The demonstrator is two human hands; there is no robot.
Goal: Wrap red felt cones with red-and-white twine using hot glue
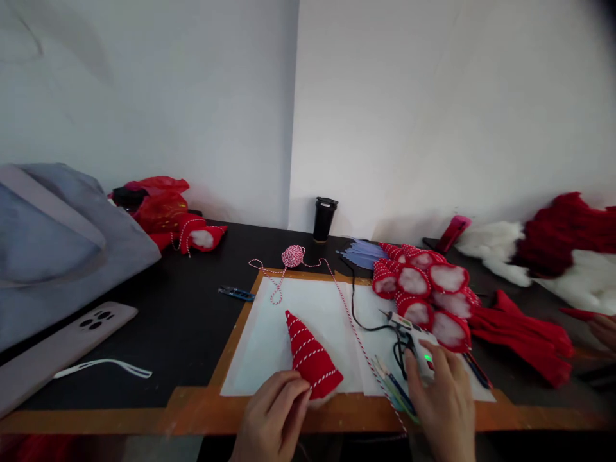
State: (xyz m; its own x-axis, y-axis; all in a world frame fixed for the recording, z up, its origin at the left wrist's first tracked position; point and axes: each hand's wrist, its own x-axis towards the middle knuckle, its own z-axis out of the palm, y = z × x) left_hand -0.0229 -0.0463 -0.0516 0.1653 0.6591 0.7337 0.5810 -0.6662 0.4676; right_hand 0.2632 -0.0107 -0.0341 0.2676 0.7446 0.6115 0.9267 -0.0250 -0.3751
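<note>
My left hand pinches the lower left edge of a red felt cone wound with red-and-white twisted cord. White stuffing shows at the cone's base, and its tip points away from me. My right hand is closed round the body of a white glue gun with a metal nozzle and a green light. The gun lies on the white sheet, its black cable looping behind it. From a cord ball, a strand runs between my hands to the table's front edge.
Several stuffed red cones are piled at right, beside red fabric. Another person's hand is at far right. Blue thread snips, a phone and a grey bag lie left. A black cup stands behind.
</note>
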